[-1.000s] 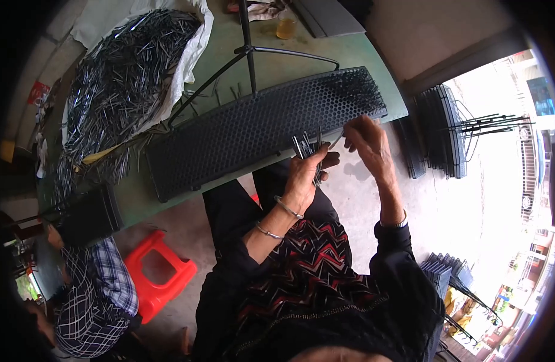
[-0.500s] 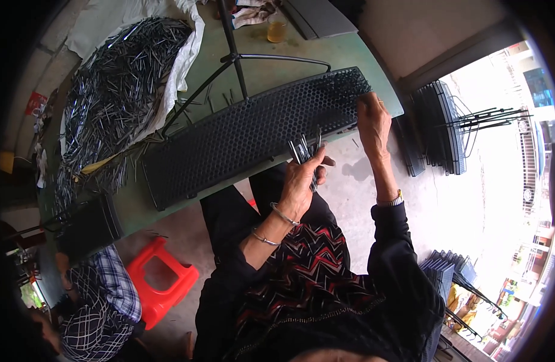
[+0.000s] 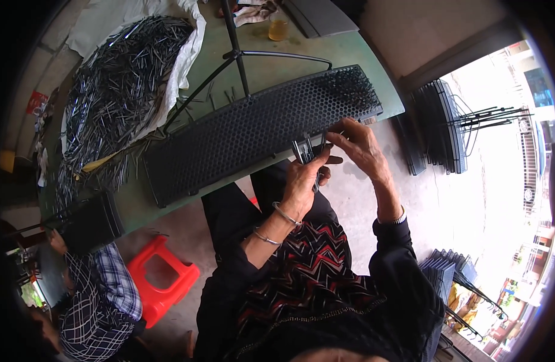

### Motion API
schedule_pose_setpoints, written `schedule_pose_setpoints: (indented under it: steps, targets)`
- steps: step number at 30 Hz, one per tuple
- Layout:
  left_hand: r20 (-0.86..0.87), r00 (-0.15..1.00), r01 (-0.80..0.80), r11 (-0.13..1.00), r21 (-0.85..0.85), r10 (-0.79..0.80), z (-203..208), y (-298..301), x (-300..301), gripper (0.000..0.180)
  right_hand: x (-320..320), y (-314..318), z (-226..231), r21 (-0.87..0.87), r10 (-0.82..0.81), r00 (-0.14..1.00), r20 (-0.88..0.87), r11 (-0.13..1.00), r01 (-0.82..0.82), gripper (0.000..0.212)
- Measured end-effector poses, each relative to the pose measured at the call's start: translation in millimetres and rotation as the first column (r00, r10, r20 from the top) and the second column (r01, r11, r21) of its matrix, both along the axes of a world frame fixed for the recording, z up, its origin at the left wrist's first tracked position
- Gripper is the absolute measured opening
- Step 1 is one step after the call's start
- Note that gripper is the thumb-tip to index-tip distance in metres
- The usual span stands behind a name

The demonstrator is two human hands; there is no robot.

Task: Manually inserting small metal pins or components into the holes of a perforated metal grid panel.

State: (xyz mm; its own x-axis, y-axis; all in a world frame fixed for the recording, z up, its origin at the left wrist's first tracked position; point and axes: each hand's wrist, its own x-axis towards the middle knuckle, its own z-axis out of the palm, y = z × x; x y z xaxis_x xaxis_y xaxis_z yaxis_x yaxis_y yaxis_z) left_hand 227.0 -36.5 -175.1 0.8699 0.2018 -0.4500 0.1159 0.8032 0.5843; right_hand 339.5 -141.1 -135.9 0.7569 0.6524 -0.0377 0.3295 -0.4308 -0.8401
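My left hand (image 3: 303,184) is closed around a small bundle of thin metal strips (image 3: 301,149), their ends poking up past the thumb. Right beside it, my right hand (image 3: 363,151) has its thumb and fingers pinched together at one strip on the bundle's right side. Just beyond both hands lies a long black perforated panel (image 3: 229,130) with a honeycomb of holes. Many strips stand up out of the holes at its right end. The panel rests along the near edge of a green table (image 3: 208,51).
A white sack (image 3: 196,30) holds a heap of strips (image 3: 126,90) at left. A black metal rod frame (image 3: 238,54) stands behind the panel, near a glass of amber liquid (image 3: 278,29). A red stool (image 3: 162,277) and a co-worker's plaid sleeve (image 3: 117,280) are lower left. Stacked panels (image 3: 440,127) stand right.
My right hand has moved from the panel's right end back leftward and nearer, to the strips in my left hand. At left, the co-worker's hand has shifted up to a dark panel.
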Motion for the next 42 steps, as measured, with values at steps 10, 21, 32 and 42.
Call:
schedule_pose_setpoints:
  steps: [10, 21, 32, 42]
  targets:
    - [-0.106, 0.994, -0.016, 1.000, 0.018, 0.017, -6, 0, 1, 0.017, -7, -1, -4, 0.150, -0.206, 0.953, -0.222, 0.958, 0.243, 0.014]
    - [-0.091, 0.993, 0.062, 0.995, -0.079, -0.069, -5, -5, 2, 0.020, 48, -13, -28, 0.193, -0.514, 0.625, 0.587, 0.839, 0.508, 0.009]
    - [-0.096, 0.987, 0.123, 0.989, -0.076, -0.130, -4, -5, 2, 0.020, 39, -8, -35, -0.073, -0.364, 0.689, 0.626, 0.853, 0.517, 0.016]
    - [-0.040, 0.983, 0.181, 0.981, 0.070, -0.178, -1, -7, 0, 0.021, -3, -18, 6, 0.014, -0.117, 0.984, -0.132, 0.993, 0.120, 0.015]
